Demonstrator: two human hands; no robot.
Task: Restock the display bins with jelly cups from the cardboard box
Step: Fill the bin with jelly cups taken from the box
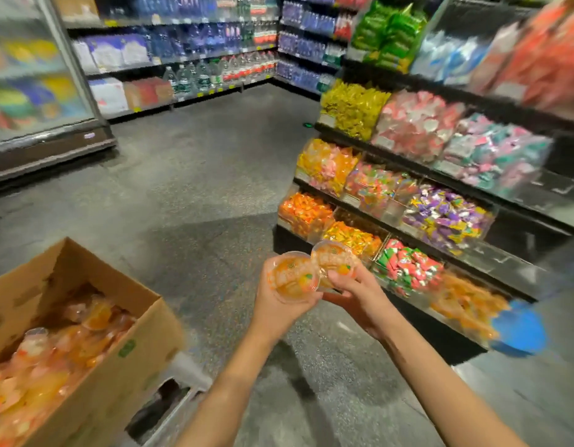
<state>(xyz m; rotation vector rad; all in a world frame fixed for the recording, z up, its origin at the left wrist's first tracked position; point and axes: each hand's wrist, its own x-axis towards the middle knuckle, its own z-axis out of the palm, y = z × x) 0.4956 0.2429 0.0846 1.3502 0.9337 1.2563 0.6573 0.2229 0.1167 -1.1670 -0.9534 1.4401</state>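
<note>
Tiered black shelving of clear display bins (417,201) holds bright sweets at right. An open brown cardboard box (117,343) of orange jelly cups sits lower left. Between them, the left hand (279,298) grips one round orange-lidded jelly cup (293,277); the right hand (356,291) grips another (334,258), the cups touching.

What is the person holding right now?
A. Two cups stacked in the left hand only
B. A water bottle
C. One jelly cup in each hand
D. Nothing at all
C: the left hand grips one orange jelly cup and the right hand grips a second cup, side by side above the floor.
</note>
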